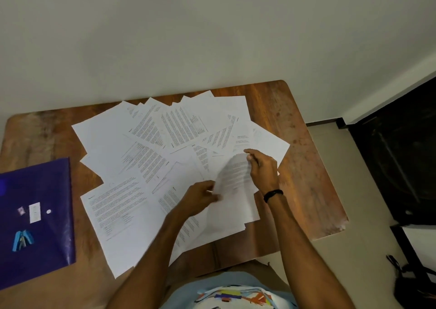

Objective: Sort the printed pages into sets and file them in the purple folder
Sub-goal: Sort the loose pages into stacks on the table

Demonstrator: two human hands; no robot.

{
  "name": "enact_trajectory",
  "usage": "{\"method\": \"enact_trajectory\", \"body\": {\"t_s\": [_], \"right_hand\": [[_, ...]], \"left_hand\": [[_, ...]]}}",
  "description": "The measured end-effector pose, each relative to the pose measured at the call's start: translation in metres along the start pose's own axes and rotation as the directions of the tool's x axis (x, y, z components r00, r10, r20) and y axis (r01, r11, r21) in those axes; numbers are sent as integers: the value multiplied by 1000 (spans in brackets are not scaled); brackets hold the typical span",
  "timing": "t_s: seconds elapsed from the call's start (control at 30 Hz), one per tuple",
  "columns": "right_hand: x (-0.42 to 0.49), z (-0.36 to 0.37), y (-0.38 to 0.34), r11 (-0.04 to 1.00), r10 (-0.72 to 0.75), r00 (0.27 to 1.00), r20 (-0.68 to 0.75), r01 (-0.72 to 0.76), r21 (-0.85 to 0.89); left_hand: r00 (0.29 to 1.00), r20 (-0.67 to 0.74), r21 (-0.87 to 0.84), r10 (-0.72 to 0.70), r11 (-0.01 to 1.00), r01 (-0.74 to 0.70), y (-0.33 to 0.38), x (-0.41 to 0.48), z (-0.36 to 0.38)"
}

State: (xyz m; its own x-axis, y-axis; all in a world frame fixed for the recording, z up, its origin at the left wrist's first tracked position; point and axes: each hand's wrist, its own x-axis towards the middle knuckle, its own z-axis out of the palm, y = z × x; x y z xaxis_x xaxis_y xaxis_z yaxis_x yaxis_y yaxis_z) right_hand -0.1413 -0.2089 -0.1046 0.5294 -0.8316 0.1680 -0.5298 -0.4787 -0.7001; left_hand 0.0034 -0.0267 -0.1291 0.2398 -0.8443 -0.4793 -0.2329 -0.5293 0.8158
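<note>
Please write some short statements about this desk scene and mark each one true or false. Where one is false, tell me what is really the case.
1. The purple folder lies at the left side of the table. True.
2. A small blue tool rests on the purple folder. True.
3. The printed pages form one neat pile. False: they lie fanned out and overlapping across the table.
4. Both hands are empty. False: the left hand and the right hand hold one lifted page by its edges.
5. A black band sits on the left wrist. False: it is on the right wrist.
</note>
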Motion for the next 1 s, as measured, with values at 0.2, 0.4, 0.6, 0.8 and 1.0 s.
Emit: {"method": "enact_trajectory", "body": {"t_s": [0.2,0.4,0.6,0.8,1.0], "right_hand": [[-15,-6,25,889,441,897,4,-438,132],[-40,-15,69,387,568,445,692,-887,252],[-59,-50,146,352,469,460,754,-880,318],[-49,-111,228,561,771,590,242,-808,182],[-57,-140,272,596,798,603,-3,-789,-146]], "left_hand": [[892,-451,17,13,1000,-6,-3,-8,18],[896,-397,-261,-199,960,97,-4,2,45],[916,-244,-457,-320,871,182,24,20,87],[944,-304,283,-129,934,219,50,92,165],[998,-64,737,-1,674,48,92,155,220]]}}
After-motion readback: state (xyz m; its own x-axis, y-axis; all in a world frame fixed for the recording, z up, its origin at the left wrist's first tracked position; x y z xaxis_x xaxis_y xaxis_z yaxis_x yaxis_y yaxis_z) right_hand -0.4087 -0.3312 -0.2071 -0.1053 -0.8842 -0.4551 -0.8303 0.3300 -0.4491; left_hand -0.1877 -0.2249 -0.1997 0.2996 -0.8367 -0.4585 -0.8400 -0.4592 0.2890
